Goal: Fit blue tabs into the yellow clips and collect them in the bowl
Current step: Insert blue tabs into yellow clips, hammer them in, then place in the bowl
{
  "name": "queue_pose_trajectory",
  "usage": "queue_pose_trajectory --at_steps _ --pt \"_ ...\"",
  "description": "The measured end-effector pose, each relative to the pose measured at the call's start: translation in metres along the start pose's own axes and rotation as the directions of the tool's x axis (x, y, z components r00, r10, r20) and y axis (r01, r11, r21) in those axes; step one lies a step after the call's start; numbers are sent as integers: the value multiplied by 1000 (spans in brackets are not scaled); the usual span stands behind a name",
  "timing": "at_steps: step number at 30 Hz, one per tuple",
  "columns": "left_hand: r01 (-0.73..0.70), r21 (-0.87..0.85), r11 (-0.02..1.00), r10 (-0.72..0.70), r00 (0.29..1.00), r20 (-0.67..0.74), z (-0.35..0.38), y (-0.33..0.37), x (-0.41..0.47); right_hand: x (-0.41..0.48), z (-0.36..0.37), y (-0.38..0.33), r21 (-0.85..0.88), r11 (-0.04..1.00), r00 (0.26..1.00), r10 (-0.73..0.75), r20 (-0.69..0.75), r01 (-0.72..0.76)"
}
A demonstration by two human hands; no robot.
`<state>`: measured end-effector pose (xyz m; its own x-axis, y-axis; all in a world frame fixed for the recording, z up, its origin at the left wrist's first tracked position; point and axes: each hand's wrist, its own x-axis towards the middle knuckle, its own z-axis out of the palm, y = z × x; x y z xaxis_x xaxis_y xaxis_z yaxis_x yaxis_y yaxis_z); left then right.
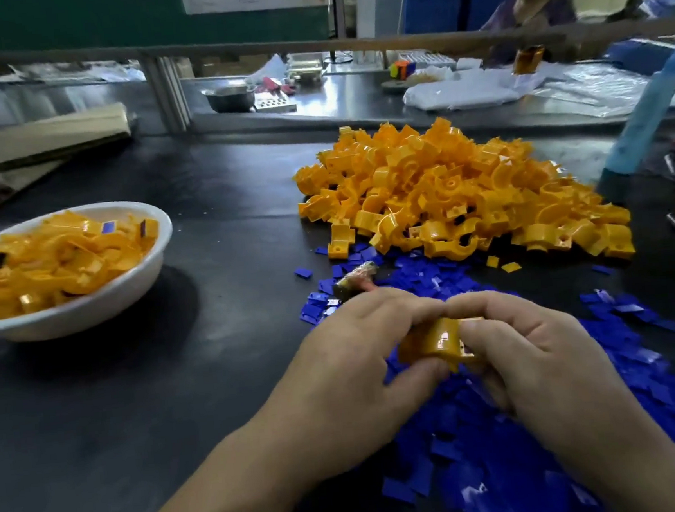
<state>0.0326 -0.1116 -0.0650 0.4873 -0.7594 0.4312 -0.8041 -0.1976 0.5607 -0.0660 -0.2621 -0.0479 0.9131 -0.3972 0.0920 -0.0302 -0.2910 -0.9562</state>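
Folded cardboard [39,135] far left — steel bowl [230,97] beyond.

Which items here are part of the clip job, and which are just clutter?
Job: held yellow clip, left hand, right hand, yellow clip pile, blue tabs, white bowl.
Clutter: metal bowl, cardboard, white plastic bags.

The left hand [349,361] and right hand [540,352] are bare, and a short, plain nail shows on the right thumb. The left forearm [233,481] and right forearm [639,454] are bare down to the picture's lower edge.
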Motion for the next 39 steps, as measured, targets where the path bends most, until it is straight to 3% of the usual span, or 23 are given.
queue_pose_trajectory --at_steps 4,6,9,11,13,17,23,25,29,31,36,39 --pt "53 32 998 -55 995 85 -3 -1 -1 1 0 -6 -4 996 996 88 20 -88" --pt "146 71 987 -150 988 42 -11 -2 0 2 -3 1 -253 967 998 -40 -44 28" --pt "391 158 907 -379 920 -102 -42 -12 7 6 -12 8 -679 723 945 -296 -138 127" --pt "532 340 776 -528 842 -113 -65 -24 10 11 -13 16 -854 517 959 -267 -100 55" --pt "599 465 652 -623 773 -122 -74 -37 4 14 -12 22 -937 349 991 -132 -32 17" --pt "653 469 595 -676 722 -147 -56 -58 -15 16 -2 26 -925 378 997 -69 26 50" --pt "598 521 609 -616 770 -164 -39 -76 -23 16 -2 27 -926 360 989 -128 68 111" --pt "585 536 608 -598 782 -174 -38 -78 -24 15 -3 24 -886 455 990 -134 37 95" --pt "567 572 593 -572 796 -195 -36 -78 -25 8 1 6 -612 790 998 -57 -14 36" --pt "574 575 583 -578 790 -203 -37 -79 -26 3 3 0 -512 858 999 -40 9 39" --pt "566 618 546 -597 780 -188 -42 -81 -27 0 5 -1 -618 779 989 -24 143 108" --pt "552 642 532 -595 783 -181 -41 -80 -27 -3 12 -3 -661 725 979 -103 177 196"
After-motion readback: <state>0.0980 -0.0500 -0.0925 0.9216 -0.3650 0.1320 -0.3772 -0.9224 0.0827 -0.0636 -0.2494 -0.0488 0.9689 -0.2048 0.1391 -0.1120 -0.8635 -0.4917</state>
